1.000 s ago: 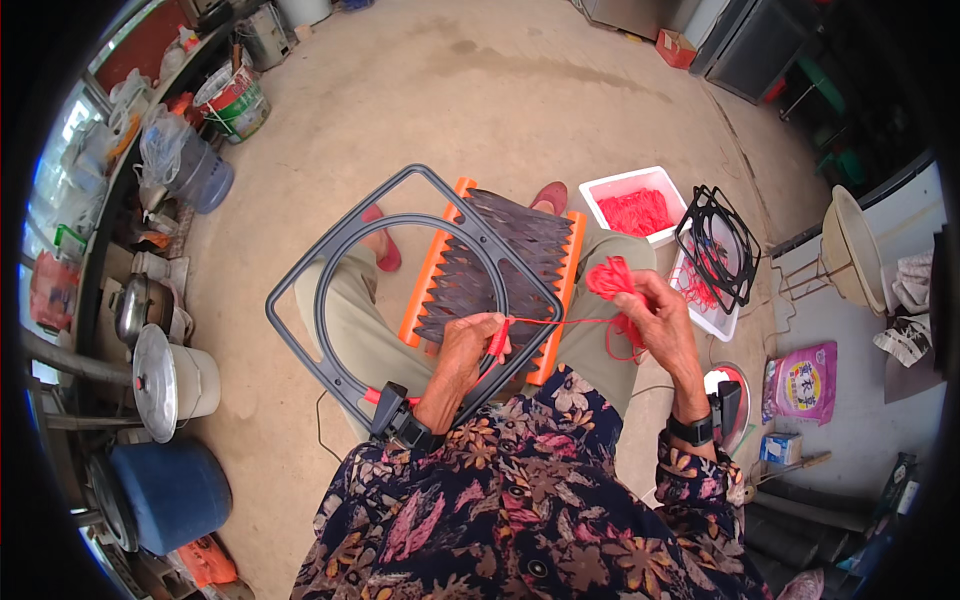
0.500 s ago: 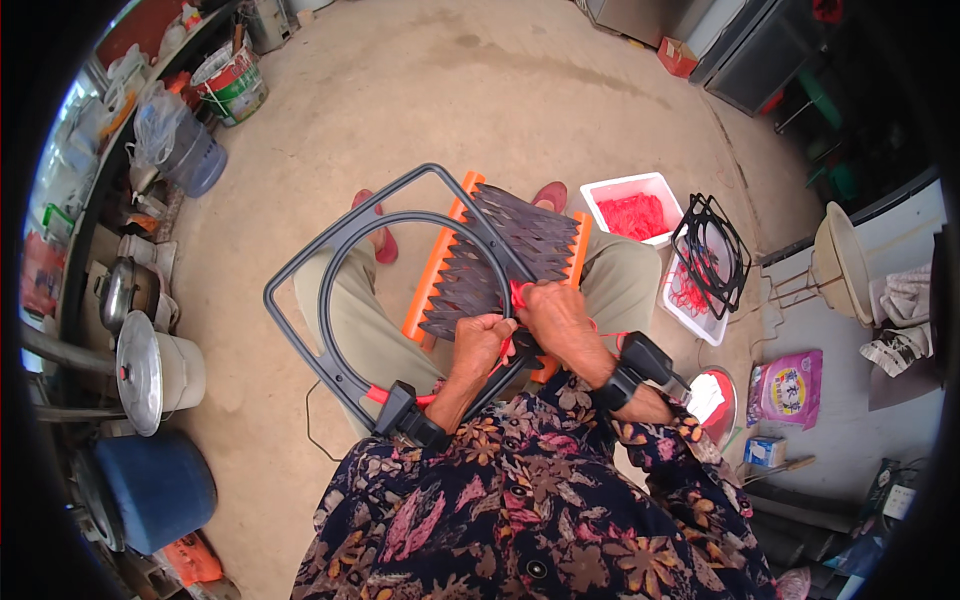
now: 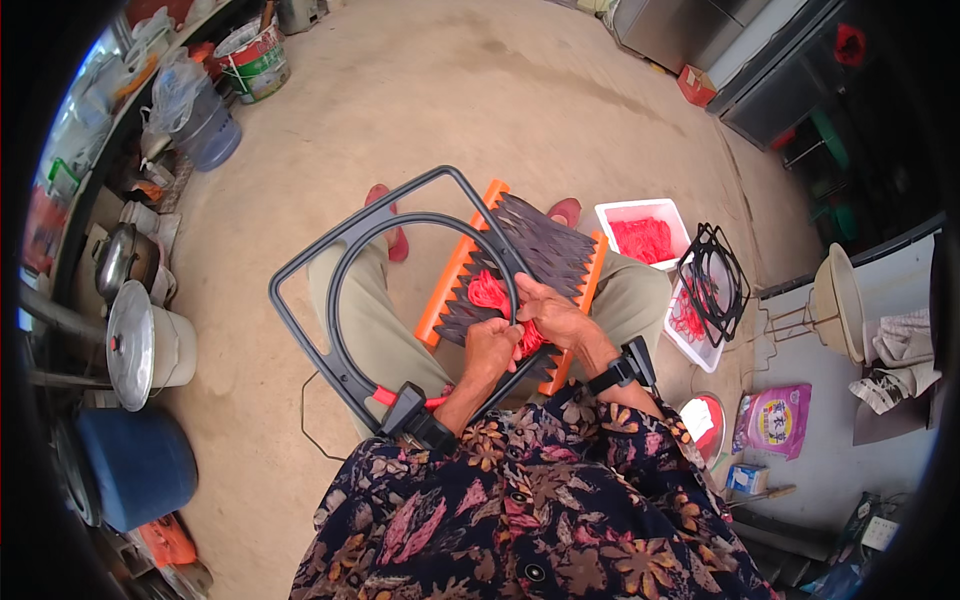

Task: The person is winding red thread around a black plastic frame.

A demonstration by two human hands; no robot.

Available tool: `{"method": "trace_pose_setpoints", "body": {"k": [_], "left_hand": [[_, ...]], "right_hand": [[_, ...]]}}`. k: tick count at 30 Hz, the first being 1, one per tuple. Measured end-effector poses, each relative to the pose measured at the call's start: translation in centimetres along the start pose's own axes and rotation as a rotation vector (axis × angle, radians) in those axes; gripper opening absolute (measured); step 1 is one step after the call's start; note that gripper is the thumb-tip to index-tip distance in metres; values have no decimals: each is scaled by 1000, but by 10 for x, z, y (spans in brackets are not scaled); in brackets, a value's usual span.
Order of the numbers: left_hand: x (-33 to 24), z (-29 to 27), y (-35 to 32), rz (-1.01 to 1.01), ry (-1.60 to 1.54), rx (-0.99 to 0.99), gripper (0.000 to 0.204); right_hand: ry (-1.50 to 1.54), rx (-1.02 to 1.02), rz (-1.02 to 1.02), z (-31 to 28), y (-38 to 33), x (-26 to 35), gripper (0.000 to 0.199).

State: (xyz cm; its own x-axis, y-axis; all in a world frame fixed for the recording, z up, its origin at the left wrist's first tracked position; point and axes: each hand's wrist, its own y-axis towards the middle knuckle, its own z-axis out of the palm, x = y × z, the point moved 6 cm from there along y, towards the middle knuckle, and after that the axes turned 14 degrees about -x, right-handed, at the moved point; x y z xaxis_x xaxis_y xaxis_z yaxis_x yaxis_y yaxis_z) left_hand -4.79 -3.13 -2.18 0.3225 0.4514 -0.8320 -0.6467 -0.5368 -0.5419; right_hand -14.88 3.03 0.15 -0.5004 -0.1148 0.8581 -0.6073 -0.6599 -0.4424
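Observation:
A dark grey plastic frame [image 3: 345, 235], with straight outer bars and a round inner ring, leans over my lap. My left hand [image 3: 492, 348] is closed at the ring's right side, its fingertips pinching red cord against the bar. My right hand [image 3: 552, 312] is curled round a bundle of red cord [image 3: 488, 290] at the same bar, its index finger raised. Part of the bundle shows on each side of the ring; the rest is hidden by my fingers. Under the frame, a rack with orange rails [image 3: 446, 275] and dark toothed slats [image 3: 545, 240] lies across my knees.
To the right stand a white foam box [image 3: 605, 228] of red cord and a second box with black frames [image 3: 722, 270] on it. A round red container [image 3: 706, 425] sits near my right elbow. On the left are a lidded pot [image 3: 172, 345] and a blue bin [image 3: 140, 465].
My right hand has turned, its index finger now lifted. The red cord bundle has come into sight through and beside the ring. My view has shifted slightly.

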Motion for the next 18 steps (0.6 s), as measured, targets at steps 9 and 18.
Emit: {"method": "trace_pose_setpoints", "body": {"k": [9, 18], "left_hand": [[2, -3, 0, 171, 135, -87, 13], [9, 1, -2, -24, 21, -59, 16]], "right_hand": [[-1435, -318, -702, 58, -33, 59, 26], [-1448, -157, -728, 66, 2, 60, 34]]}}
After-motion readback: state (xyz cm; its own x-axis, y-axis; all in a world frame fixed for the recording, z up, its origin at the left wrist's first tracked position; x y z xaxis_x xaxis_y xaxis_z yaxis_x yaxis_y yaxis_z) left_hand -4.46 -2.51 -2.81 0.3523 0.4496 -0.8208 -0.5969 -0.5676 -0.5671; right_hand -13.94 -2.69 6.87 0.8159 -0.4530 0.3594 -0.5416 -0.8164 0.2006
